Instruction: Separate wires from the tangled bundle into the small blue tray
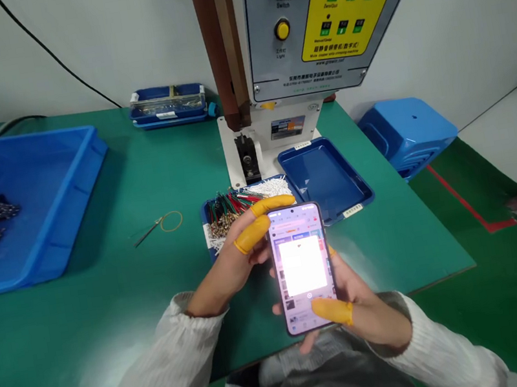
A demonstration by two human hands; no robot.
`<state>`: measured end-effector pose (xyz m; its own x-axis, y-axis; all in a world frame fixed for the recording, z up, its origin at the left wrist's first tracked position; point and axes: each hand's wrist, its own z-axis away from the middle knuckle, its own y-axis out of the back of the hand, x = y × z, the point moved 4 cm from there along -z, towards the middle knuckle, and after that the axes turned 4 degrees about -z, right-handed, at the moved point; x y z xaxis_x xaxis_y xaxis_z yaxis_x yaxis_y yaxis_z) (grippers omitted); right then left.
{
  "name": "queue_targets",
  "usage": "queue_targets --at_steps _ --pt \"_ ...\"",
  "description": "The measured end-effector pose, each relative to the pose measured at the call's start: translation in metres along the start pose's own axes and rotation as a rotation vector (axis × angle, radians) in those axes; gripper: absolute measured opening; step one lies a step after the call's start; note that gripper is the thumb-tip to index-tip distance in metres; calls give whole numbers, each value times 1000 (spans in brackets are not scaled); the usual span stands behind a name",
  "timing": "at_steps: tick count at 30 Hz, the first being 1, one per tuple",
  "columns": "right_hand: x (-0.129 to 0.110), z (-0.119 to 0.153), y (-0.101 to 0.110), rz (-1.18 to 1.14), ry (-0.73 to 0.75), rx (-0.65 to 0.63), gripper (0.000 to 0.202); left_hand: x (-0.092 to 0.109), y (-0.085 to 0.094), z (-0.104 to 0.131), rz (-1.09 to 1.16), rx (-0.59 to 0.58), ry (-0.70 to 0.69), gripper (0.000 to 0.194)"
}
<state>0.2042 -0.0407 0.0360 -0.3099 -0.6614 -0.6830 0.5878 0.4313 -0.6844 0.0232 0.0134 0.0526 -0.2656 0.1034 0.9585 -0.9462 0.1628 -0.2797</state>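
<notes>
A lit smartphone [303, 267] is held upright over the table's front edge, a white pop-up on its screen. My right hand [348, 294] wraps round its right side and back, the thumb in a yellow finger cot over the lower screen. At the phone's upper left is my left hand [242, 248], its thumb and index finger in yellow cots, touching the phone's top left edge. Behind the hands lies a blue tray [207, 228] with red, green and white wires with metal ends, partly hidden by my left hand.
A crimping machine [296, 30] stands behind the trays. Right of the wires is a blue tray [327, 179]. A large blue bin [65, 185] with wire bundles is at left. Tweezers [147, 232] lie by a yellow ring. A blue stool [408, 130] stands at right.
</notes>
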Motion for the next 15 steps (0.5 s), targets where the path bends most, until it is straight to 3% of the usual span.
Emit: queue_targets --at_steps 4,12,15 --pt "3 -3 0 1 -4 13 96 2 1 1 -14 -15 -7 52" --pt "-3 -1 -6 -36 -38 -37 114 6 -1 3 -30 -33 -8 51" --pt "-4 1 -10 -99 -52 -111 121 5 -1 3 -11 -15 -13 50"
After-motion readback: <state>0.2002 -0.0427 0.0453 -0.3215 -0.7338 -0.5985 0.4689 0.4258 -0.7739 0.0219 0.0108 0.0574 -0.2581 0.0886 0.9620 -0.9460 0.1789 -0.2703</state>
